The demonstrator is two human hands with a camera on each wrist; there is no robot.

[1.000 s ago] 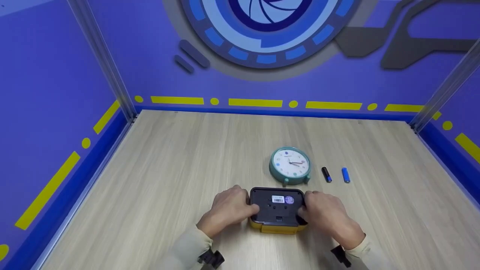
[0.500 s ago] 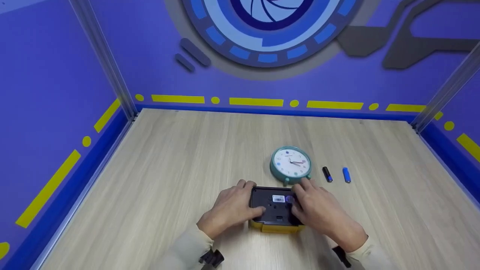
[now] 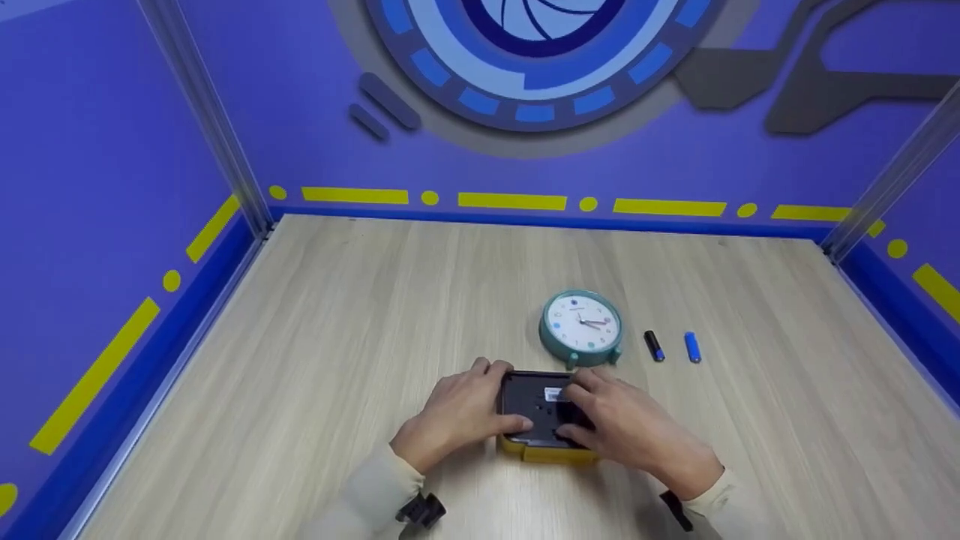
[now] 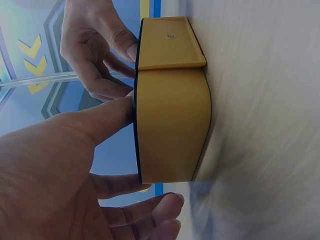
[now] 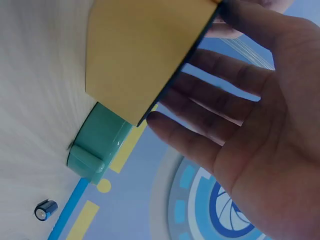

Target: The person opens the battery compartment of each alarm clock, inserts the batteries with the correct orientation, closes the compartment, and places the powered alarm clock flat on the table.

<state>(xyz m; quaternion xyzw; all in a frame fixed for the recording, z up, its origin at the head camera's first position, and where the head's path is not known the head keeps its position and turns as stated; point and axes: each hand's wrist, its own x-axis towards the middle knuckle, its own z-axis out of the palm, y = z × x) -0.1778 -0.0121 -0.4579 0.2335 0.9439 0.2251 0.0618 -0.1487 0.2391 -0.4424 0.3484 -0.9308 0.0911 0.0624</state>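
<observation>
A yellow box-shaped clock (image 3: 551, 455) with a black back panel (image 3: 529, 397) lies on the table, back upward; its front is hidden. My left hand (image 3: 461, 409) holds its left end, thumb on the back panel and fingers at the far left corner. My right hand (image 3: 626, 424) is over the right part of the panel. Its fingers (image 5: 210, 107) are spread and fairly straight, with fingertips at the panel; the thumb rests near the small latch notch. A white label (image 3: 553, 394) is partly covered by the right hand.
Just beyond lies a round green alarm clock (image 3: 581, 324), dial upward. A black battery (image 3: 654, 346) and a blue battery (image 3: 692, 347) lie to its right. Blue-purple panels (image 3: 480, 169) border the wooden table (image 3: 375, 300).
My right hand has moved from the yellow clock's right end leftward over its back panel. My left thumb has shifted slightly further onto the panel. The green clock and batteries stay put.
</observation>
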